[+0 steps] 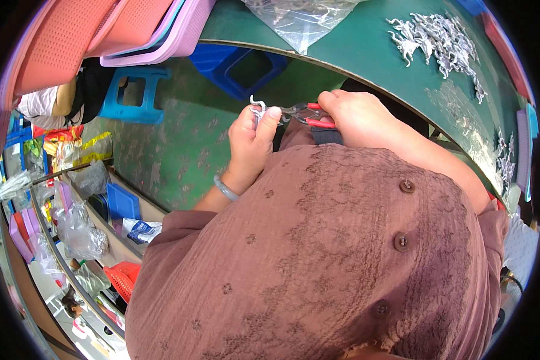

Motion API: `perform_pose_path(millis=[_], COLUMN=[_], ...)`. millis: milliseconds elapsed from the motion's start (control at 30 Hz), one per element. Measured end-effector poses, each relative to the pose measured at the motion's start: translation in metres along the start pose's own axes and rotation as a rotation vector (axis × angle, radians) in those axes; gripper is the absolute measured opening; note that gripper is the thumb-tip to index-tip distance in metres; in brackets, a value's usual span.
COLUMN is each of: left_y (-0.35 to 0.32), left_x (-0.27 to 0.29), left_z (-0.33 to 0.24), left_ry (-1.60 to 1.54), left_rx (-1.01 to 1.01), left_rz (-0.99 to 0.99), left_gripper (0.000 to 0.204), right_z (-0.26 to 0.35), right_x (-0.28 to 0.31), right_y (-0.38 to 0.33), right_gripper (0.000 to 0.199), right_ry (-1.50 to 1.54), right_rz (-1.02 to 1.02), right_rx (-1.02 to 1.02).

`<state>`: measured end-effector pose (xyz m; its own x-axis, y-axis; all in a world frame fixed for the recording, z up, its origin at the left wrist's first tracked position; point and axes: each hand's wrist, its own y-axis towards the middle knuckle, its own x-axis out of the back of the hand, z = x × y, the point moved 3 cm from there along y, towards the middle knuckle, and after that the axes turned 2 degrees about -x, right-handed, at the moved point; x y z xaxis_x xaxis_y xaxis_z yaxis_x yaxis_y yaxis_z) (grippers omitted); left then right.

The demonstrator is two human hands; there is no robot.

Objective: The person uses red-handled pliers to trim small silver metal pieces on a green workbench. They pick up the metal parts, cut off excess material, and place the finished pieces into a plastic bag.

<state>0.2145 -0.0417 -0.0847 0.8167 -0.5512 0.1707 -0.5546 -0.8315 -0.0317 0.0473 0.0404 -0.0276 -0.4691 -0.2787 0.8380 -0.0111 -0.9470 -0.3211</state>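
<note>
In the head view, left fingers [268, 124] pinch a curly silvery piece [260, 113] before the green worktop [354, 42]; right fingers [329, 99] clamp red-handled pliers [320, 123]. Similar pieces [441, 45] lie heaped up there; a light-blue stool [129, 113] stands on scuffed floor [180, 138].

We're seeing coral baskets [63, 45] crowding the upper left, and a lilac basket [144, 58] is sitting right beside them! Below, a light-blue stool [152, 93] is standing on the scuffed green floor [180, 156], a darker blue stool [219, 67] near it. Down the left, we're spotting a shelf [125, 247]: a clear plastic bag [81, 231] is bulging, a blue tray [124, 201] is showing, and a red basket [122, 279] is peeking out.
</note>
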Motion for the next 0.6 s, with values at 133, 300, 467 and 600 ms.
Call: perform_pose_path(millis=[133, 300, 467, 600], left_y=[-0.008, -0.012, -0.01, -0.01], left_x=[0.0, 0.001, 0.005, 0.008], left_z=[0.002, -0.005, -0.006, -0.007], left_ry=[-0.072, -0.159, -0.151, -0.108], left_rx=[0.003, 0.014, -0.033, -0.078], left_rz=[0.02, 0.028, 0.057, 0.069], left_gripper=[0.021, 0.018, 0.017, 0.017], right_z=[-0.002, -0.003, -0.01, -0.012], right_x=[-0.002, -0.003, -0.012, -0.018], right_y=[-0.001, -0.004, 0.003, 0.006], right_gripper=[0.028, 0.03, 0.032, 0.034], right_ry=[0.064, 0.216, 0.411, 0.504], right_rz=[0.066, 0.046, 0.073, 0.1], right_rx=[-0.004, 0.081, 0.149, 0.192])
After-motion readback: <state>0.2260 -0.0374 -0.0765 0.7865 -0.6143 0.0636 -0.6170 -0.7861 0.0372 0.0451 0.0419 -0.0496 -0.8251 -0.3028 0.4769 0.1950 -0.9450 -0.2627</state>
